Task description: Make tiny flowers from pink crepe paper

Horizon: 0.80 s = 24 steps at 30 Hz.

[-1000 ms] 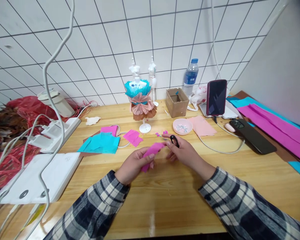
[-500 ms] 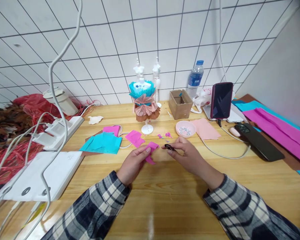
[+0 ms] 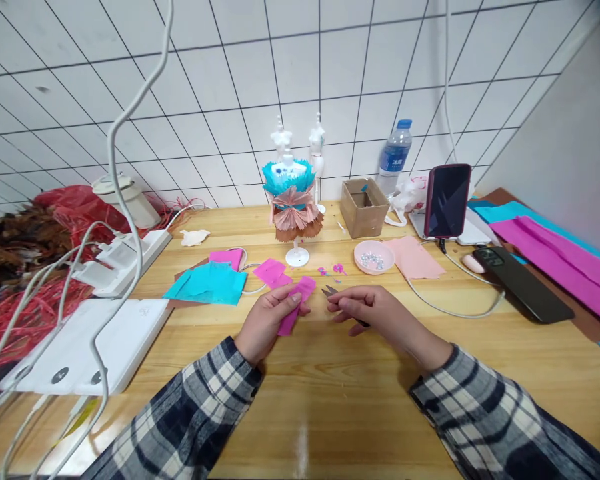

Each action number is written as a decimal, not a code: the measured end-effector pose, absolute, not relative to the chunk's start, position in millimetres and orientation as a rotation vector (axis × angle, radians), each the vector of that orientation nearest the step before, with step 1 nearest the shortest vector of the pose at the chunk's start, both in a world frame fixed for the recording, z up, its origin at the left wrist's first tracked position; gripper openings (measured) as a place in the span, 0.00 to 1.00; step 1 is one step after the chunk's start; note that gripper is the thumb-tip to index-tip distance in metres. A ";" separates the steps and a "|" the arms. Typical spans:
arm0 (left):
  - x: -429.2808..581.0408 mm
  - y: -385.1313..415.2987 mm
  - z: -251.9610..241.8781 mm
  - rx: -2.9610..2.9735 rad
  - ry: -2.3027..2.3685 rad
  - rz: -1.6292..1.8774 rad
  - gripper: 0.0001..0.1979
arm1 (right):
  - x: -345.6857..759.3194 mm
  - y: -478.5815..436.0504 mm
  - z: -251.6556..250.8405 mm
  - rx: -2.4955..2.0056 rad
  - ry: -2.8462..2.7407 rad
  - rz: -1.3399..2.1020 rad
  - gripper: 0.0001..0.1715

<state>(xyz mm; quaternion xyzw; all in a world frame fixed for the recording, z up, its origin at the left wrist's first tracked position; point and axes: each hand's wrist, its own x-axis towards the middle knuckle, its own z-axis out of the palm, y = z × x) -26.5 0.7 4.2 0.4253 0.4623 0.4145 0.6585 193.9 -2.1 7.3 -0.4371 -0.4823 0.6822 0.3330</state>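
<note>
Between the thumb and fingers of my left hand is a folded strip of magenta crepe paper. My right hand grips small dark scissors, their blades a little apart and pointing left at the paper without touching it. The fingers cover most of the scissor handles. Beyond my hands stands a small dress form on a white base, dressed in teal, dusty pink and brown ruffled paper. Tiny magenta paper pieces lie near its base, and another magenta piece lies just behind my left hand.
A pink bowl of small gems, a cardboard box and a water bottle stand behind my right hand. Teal paper, a power strip and a white power bank are left. A black phone lies right.
The magenta strip has turned in my left hand and now hangs straighter. My right hand has turned the scissors so their blades show, pointing left. The view has shifted slightly.
</note>
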 end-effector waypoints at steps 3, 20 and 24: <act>-26.0 0.6 4.8 0.946 1.034 0.962 0.14 | 192.0 -2.7 4.0 -1.151 -1.353 1.658 0.35; -23.1 -1.0 5.3 0.955 1.009 0.900 0.20 | 173.1 -11.4 -7.0 -1.230 -1.616 1.660 0.18; -21.8 -1.9 6.2 0.987 1.006 0.885 0.23 | 169.4 -13.8 -12.7 -1.243 -1.665 1.567 0.20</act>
